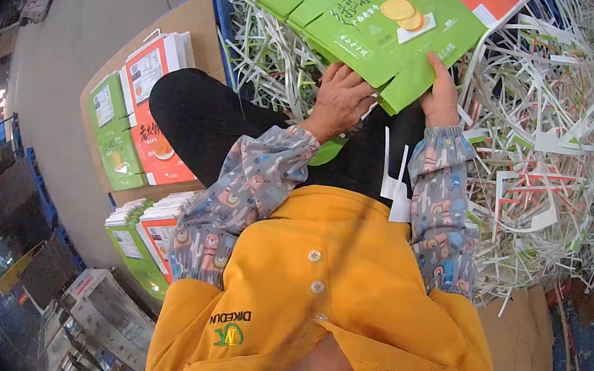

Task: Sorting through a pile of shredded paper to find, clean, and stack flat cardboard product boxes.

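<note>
Head view: dark-lettered green sheets [368, 45]

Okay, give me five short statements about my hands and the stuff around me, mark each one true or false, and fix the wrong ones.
1. The right hand has its thumb on top of the green printed stack. True.
2. The left hand rests on the floor. False: the left hand is at the near edge of that green stack.
3. Loose, pale paper-like strips lie heaped on the right. True.
4. Both forearms are bare. False: they are covered by patterned grey sleeves.
5. On the left, a red printed stack lies on brown cardboard. True.
</note>
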Tool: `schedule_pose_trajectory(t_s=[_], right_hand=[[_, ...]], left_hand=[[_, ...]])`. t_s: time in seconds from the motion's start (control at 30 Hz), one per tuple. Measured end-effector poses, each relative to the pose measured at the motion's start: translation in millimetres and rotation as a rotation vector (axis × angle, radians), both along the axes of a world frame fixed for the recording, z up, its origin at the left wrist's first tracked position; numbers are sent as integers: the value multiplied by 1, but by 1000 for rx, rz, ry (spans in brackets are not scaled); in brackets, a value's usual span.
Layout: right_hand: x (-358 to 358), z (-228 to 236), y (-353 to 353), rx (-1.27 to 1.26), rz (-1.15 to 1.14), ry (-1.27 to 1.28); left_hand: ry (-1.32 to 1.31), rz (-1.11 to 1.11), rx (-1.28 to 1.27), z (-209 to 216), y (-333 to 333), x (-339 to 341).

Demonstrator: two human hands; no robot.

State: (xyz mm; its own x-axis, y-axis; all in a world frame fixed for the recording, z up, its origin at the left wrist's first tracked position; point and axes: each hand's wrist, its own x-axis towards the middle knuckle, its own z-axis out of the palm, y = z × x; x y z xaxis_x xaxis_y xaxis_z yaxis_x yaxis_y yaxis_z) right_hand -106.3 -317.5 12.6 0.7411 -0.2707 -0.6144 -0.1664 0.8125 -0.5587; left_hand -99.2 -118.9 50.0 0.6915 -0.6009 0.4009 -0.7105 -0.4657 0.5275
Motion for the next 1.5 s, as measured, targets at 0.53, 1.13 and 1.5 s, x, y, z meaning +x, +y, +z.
schedule_pose_trajectory(t_s=[0.53, 1.13, 1.5], right_hand=[[0, 3, -1, -20, -13, 7], [-2, 7, 0, -75, -41, -66], [0, 20, 0, -117, -122, -16]], left_hand=[[-49, 46, 26, 15, -17, 7], [-275, -274, 109, 23, -9, 21], [759, 184, 568, -2, 109, -4]])
